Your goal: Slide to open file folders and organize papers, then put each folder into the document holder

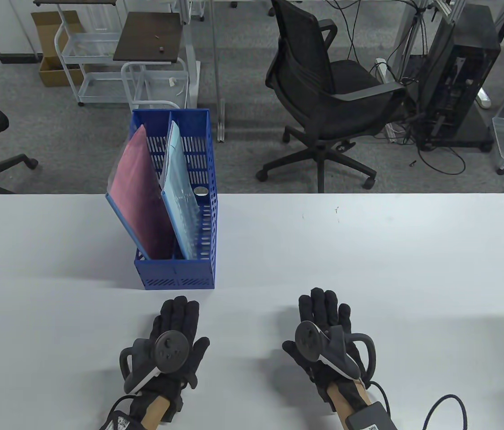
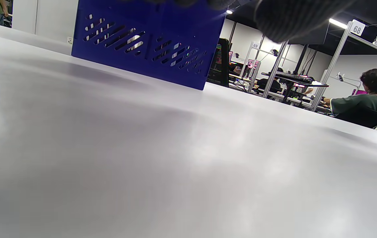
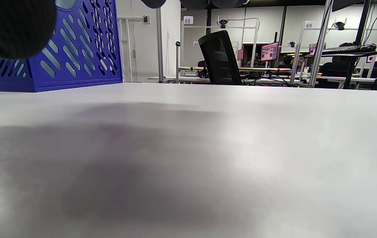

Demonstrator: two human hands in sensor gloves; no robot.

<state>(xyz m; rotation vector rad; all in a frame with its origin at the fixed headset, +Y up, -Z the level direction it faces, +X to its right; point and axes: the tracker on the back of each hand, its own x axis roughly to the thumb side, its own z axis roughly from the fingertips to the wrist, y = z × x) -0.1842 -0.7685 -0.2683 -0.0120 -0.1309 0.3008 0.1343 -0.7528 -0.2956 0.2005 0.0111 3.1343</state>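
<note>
A blue perforated document holder (image 1: 176,273) stands on the white table (image 1: 368,251), left of centre. A pink folder (image 1: 138,197) leans in its left compartment and a light blue folder (image 1: 180,197) in its right one. My left hand (image 1: 180,309) lies flat on the table just in front of the holder, fingers straight, holding nothing. My right hand (image 1: 323,304) rests flat further right, also with nothing in it. The holder's wall (image 2: 149,43) fills the top of the left wrist view, and its corner (image 3: 76,56) shows at the left of the right wrist view.
Beyond the table's far edge stand a black office chair (image 1: 323,98), a computer tower (image 1: 458,76) with cables, white wire carts and a small dark side table (image 1: 151,38). A person (image 2: 363,99) sits at a distant desk in the left wrist view.
</note>
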